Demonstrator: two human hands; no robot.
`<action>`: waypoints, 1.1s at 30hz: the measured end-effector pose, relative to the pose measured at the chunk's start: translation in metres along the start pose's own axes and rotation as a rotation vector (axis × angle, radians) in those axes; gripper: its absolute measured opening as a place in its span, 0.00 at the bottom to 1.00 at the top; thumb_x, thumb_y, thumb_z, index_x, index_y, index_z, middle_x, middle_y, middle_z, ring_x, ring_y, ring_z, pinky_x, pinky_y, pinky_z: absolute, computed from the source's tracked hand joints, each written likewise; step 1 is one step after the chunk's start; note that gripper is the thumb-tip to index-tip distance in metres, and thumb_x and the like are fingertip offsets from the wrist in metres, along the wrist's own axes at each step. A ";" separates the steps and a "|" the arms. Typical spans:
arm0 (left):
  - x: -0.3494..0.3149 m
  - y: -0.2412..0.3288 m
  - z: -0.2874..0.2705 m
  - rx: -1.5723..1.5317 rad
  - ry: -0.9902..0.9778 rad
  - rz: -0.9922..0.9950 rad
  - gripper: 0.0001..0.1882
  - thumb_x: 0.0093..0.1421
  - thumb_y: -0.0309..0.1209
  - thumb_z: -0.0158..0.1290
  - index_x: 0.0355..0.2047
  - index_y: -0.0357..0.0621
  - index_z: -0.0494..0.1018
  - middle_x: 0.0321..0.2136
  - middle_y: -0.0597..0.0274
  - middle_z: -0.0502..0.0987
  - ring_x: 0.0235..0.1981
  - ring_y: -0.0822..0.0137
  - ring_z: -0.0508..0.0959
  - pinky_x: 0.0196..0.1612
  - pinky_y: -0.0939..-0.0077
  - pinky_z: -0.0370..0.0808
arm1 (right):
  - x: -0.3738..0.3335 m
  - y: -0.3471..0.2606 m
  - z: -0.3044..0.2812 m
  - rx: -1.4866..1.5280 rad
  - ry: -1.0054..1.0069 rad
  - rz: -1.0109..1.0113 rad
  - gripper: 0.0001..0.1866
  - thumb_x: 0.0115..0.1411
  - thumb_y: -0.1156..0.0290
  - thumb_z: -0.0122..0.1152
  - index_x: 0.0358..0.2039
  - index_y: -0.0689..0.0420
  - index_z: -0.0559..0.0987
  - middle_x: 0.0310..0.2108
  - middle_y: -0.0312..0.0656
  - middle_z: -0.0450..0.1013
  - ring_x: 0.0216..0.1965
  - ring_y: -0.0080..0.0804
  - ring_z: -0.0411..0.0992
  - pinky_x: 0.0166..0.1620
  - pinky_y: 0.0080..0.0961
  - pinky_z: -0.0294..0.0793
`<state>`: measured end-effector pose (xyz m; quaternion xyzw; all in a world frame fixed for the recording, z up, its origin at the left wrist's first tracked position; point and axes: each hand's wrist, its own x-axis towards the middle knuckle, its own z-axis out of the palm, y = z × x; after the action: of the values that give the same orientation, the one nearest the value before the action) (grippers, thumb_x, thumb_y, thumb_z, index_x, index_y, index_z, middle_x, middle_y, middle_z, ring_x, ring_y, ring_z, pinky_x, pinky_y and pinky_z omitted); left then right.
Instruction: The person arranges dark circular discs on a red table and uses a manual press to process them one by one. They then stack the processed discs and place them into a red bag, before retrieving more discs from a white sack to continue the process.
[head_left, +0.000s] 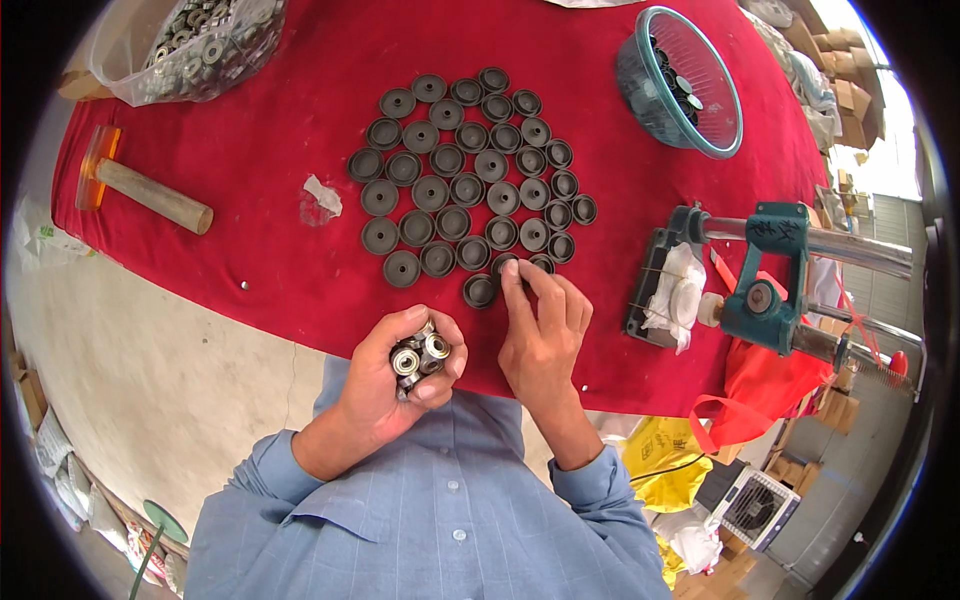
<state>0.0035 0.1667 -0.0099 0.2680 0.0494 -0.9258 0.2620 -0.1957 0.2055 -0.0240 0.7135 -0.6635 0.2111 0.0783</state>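
My left hand [400,375] is closed around several small metal ball bearings [405,362], cupped in the palm near the table's front edge. To its right, my right hand [545,335] reaches over the near edge of a group of round black caps [467,189]. Its fingers are curled, and the index fingertip rests on one of the caps; whatever the fingers pinch, if anything, is hidden. Beside that fingertip lies another black cap [479,291]. The caps are shallow, laid close together on the red cloth [280,270], and some show a raised or dark centre.
A clear tub [120,75] of bearings stands at the far left, with a wooden-handled mallet [155,195] nearer. A teal basket [637,85] holding black parts is at the far right. A green hand press [765,270] occupies the right side. A torn plastic scrap [322,197] lies left of the caps.
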 end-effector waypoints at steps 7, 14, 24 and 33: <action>0.002 -0.001 0.001 0.004 0.023 0.003 0.21 0.75 0.45 0.45 0.40 0.43 0.80 0.29 0.51 0.80 0.16 0.74 0.69 0.17 0.80 0.62 | 0.000 -0.009 0.001 -0.028 -0.031 0.060 0.25 0.54 0.80 0.63 0.55 0.60 0.83 0.55 0.39 0.75 0.52 0.37 0.72 0.54 0.35 0.65; 0.003 -0.005 0.003 0.053 0.011 0.047 0.21 0.75 0.45 0.46 0.42 0.41 0.80 0.28 0.53 0.80 0.16 0.73 0.69 0.18 0.80 0.62 | -0.003 -0.014 -0.014 0.486 0.040 0.201 0.25 0.55 0.77 0.70 0.56 0.60 0.82 0.52 0.44 0.77 0.50 0.44 0.75 0.51 0.38 0.73; 0.008 -0.016 0.006 0.164 0.062 0.170 0.22 0.73 0.45 0.45 0.46 0.36 0.78 0.28 0.54 0.80 0.18 0.74 0.71 0.17 0.80 0.66 | 0.011 -0.044 -0.040 0.829 -0.175 0.455 0.25 0.53 0.71 0.77 0.51 0.63 0.81 0.37 0.45 0.79 0.33 0.34 0.81 0.35 0.30 0.80; 0.005 -0.020 0.022 0.161 0.160 0.214 0.25 0.76 0.43 0.39 0.58 0.37 0.75 0.30 0.61 0.78 0.19 0.75 0.68 0.20 0.78 0.62 | 0.018 -0.050 -0.042 0.852 -0.139 0.569 0.22 0.54 0.76 0.72 0.51 0.62 0.82 0.35 0.45 0.81 0.34 0.33 0.81 0.38 0.29 0.80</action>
<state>-0.0211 0.1764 0.0055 0.3650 -0.0332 -0.8692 0.3319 -0.1545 0.2113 0.0296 0.4856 -0.6902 0.4276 -0.3240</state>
